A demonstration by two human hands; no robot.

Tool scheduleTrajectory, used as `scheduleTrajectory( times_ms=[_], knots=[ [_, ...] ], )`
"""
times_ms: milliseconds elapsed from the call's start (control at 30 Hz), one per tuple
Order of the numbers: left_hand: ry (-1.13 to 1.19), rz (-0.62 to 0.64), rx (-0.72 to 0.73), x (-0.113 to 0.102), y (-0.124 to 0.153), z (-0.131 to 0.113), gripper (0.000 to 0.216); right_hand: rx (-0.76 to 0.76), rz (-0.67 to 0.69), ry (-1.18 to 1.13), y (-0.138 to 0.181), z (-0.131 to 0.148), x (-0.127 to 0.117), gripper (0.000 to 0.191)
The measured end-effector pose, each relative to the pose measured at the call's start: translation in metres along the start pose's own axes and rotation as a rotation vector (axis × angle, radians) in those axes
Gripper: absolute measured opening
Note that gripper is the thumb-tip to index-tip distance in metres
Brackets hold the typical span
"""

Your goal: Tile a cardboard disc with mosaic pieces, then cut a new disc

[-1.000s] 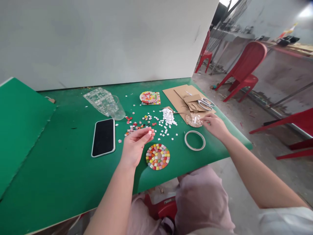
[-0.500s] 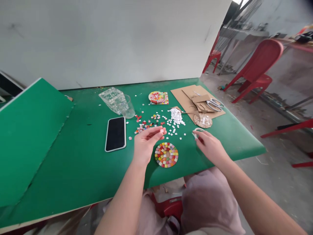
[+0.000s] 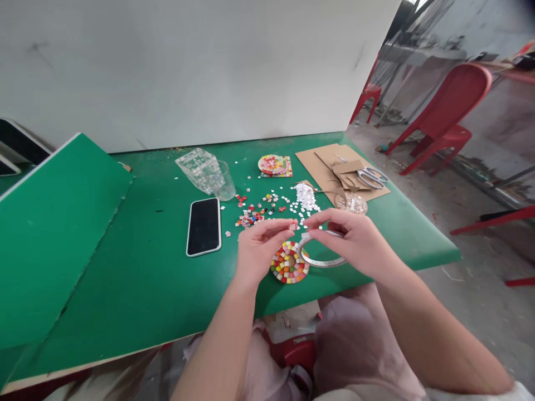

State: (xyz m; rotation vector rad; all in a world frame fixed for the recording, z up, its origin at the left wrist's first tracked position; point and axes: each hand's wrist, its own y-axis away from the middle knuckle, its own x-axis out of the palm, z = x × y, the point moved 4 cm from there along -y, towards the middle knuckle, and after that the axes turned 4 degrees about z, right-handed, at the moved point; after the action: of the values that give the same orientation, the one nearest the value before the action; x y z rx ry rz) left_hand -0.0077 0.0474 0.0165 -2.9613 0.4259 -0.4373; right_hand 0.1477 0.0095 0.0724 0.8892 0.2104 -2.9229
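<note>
My left hand [image 3: 259,245] pinches a small pale pink mosaic tile [image 3: 292,227] between thumb and fingertips. My right hand [image 3: 355,240] is closed on a thin white roll of tape [image 3: 321,262], which hangs below its fingers. The fingertips of both hands are close together, with a narrow gap between them. Beneath them lies a round mosaic coaster [image 3: 288,273], ringed with colourful tiles around a bare brown centre; the tape roll partly covers its right edge in view. Loose coloured tiles [image 3: 251,216] and a pile of white paper squares [image 3: 306,196] lie just beyond.
A phone [image 3: 203,227] lies left of the tiles. Behind are a clear plastic container [image 3: 223,181] and finished mosaic pieces [image 3: 273,165]. Cardboard [image 3: 309,160], scissors [image 3: 371,177] and a round tiled disc [image 3: 355,204] sit at the right. A green board [image 3: 58,239] stands at left.
My right hand has lifted the tape roll off the table and brought it left, up to my left hand. The left hand keeps the pink tile. The view has shifted slightly.
</note>
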Motion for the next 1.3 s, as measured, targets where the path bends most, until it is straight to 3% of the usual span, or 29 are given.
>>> scheduleTrajectory(
  times_ms=[333,767,967,1133,1300],
  knots=[
    [-0.096,0.025,-0.034,0.002,0.001,0.002,0.014,0.023,0.032,-0.141,-0.009,-0.001,0.008,0.031],
    [-0.098,0.033,-0.021,0.002,0.001,0.003,0.014,-0.016,-0.029,0.014,-0.01,0.003,0.01,0.028],
    [-0.196,0.096,-0.009,0.001,-0.001,0.0,0.032,-0.104,-0.065,0.17,-0.01,0.005,0.013,0.025],
    [-0.374,0.049,0.041,0.0,0.0,-0.001,0.017,-0.141,-0.024,0.262,-0.01,0.007,0.016,0.028],
    [-0.313,0.014,-0.032,0.001,0.001,0.001,0.012,-0.145,-0.015,0.298,-0.009,0.007,0.019,0.029]
  ],
)
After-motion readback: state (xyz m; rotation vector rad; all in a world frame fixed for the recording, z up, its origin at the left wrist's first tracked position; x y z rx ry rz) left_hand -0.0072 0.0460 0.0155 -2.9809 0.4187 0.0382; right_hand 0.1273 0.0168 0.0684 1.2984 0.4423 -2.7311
